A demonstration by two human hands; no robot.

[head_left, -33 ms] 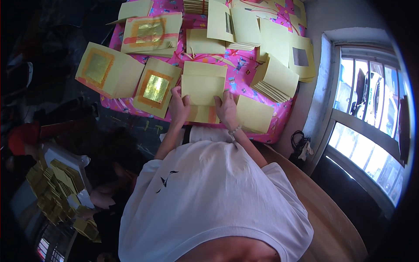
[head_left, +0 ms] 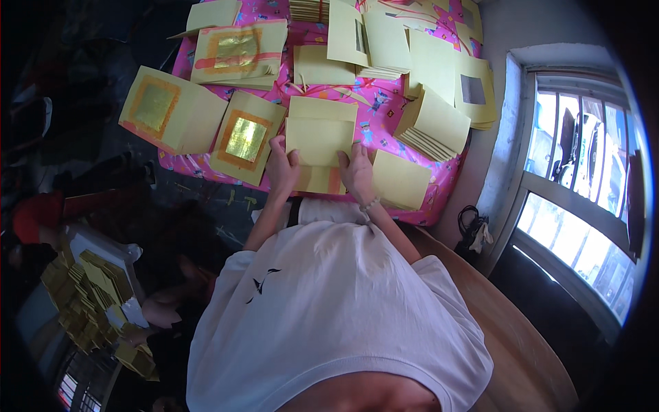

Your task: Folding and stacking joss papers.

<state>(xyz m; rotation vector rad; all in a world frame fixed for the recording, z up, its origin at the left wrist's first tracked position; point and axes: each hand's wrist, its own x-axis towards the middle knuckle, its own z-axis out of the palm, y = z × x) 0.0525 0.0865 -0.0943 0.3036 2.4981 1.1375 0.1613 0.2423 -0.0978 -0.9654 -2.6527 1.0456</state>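
Observation:
Between my hands is a pale yellow paper sheet (head_left: 320, 143), folded across and held by its two side edges. My left hand (head_left: 282, 167) closes on its left edge, thumb on top. At the right edge my right hand (head_left: 356, 172) grips in the same way, thumb over the paper. The fingers under the sheet are hidden. More yellow paper (head_left: 322, 180) with an orange strip shows below it. Beside my left hand lies a sheet with a shiny gold square (head_left: 244, 139) in an orange border. A plain yellow sheet (head_left: 401, 180) lies right of my right hand.
A pink patterned cloth (head_left: 376, 96) covers the table. Fanned yellow paper stacks (head_left: 432, 127) stand at the right, more gold-square sheets (head_left: 237, 51) at the far left. A barred window (head_left: 580, 151) is at right. At lower left, a person's arm (head_left: 165, 310) is near folded yellow papers (head_left: 89, 295).

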